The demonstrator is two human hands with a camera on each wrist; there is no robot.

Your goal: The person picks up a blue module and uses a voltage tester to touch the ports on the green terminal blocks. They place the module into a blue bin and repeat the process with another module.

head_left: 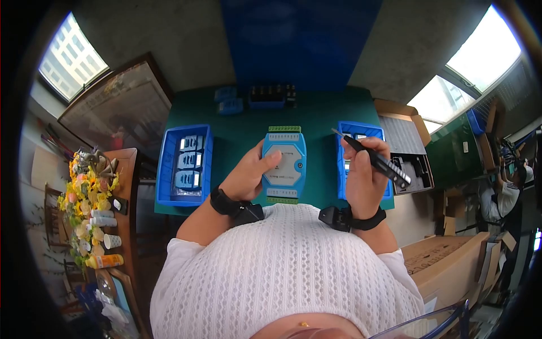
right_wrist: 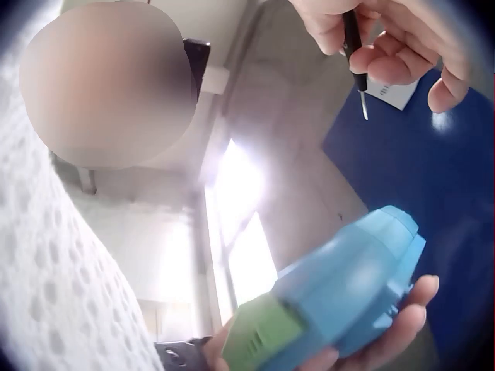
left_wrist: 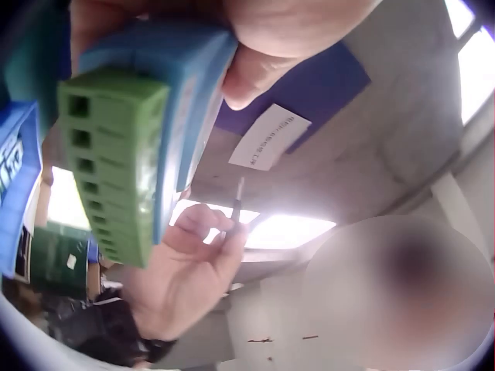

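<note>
In the head view my left hand [head_left: 248, 172] grips a light-blue electronic module [head_left: 285, 164] by its left side, thumb over the grey labelled face. Green terminal blocks [head_left: 284, 129] line its top and bottom ends. The left wrist view shows one green terminal strip [left_wrist: 116, 170] close up, with square openings. To the right of the module, my right hand [head_left: 364, 175] holds a screwdriver [head_left: 389, 168] with a black handle. Its thin metal tip points up and to the left, apart from the module. The right wrist view shows the screwdriver shaft [right_wrist: 364, 104] above the blue housing [right_wrist: 348, 286].
A blue bin [head_left: 160, 169] holding several modules stands left on the green table [head_left: 316, 107]; another blue bin [head_left: 341, 189] sits behind my right hand. At the back are a blue tray [head_left: 265, 104] of black parts and blue pieces [head_left: 230, 106]. An open cardboard box [head_left: 420, 121] lies right.
</note>
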